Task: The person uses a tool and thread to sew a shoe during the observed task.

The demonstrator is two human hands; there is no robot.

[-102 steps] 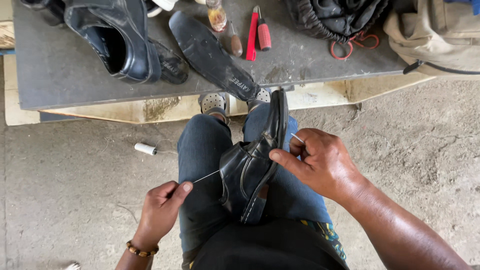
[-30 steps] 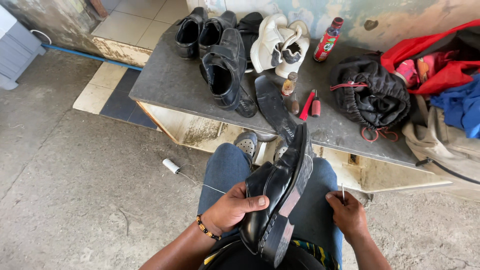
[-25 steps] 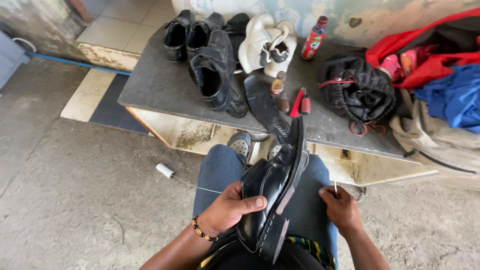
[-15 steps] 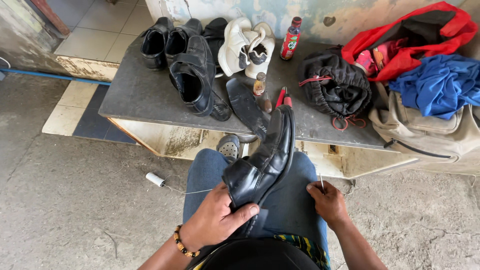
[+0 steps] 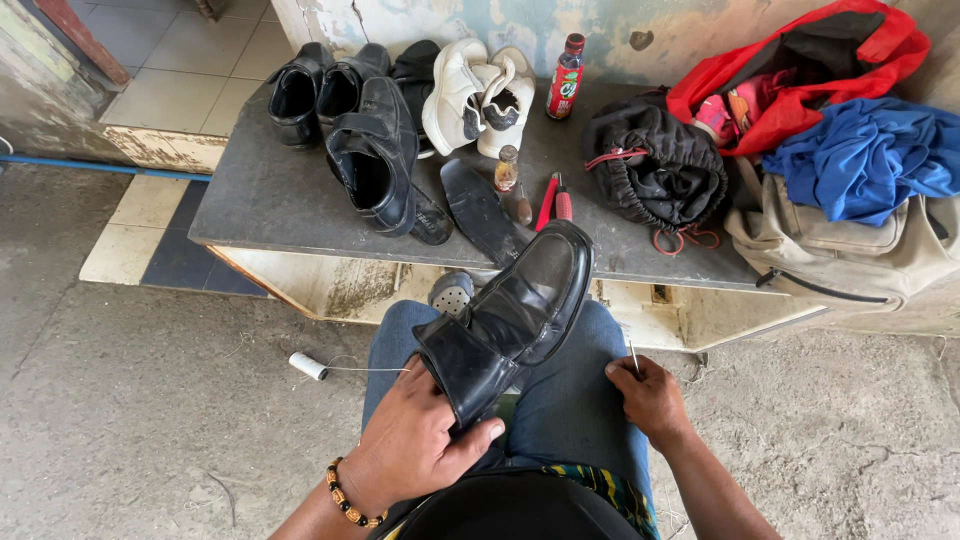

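The left hand (image 5: 425, 440) has its grip clamped round the heel of a black leather dress shoe (image 5: 510, 315) lying across the lap. The right hand (image 5: 650, 395) pinches a thin needle (image 5: 633, 357) beside it, clear of the leather. Thread (image 5: 365, 369) trails to a white spool (image 5: 308, 365) on the floor, so the stitching looks unfinished.

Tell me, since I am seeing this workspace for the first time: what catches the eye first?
First, the black leather shoe lying across the lap, gripped at its heel by the left hand, while the right hand pinches a thin needle at the knee. Behind, a grey bench carries more black shoes, a white pair and a red bag.
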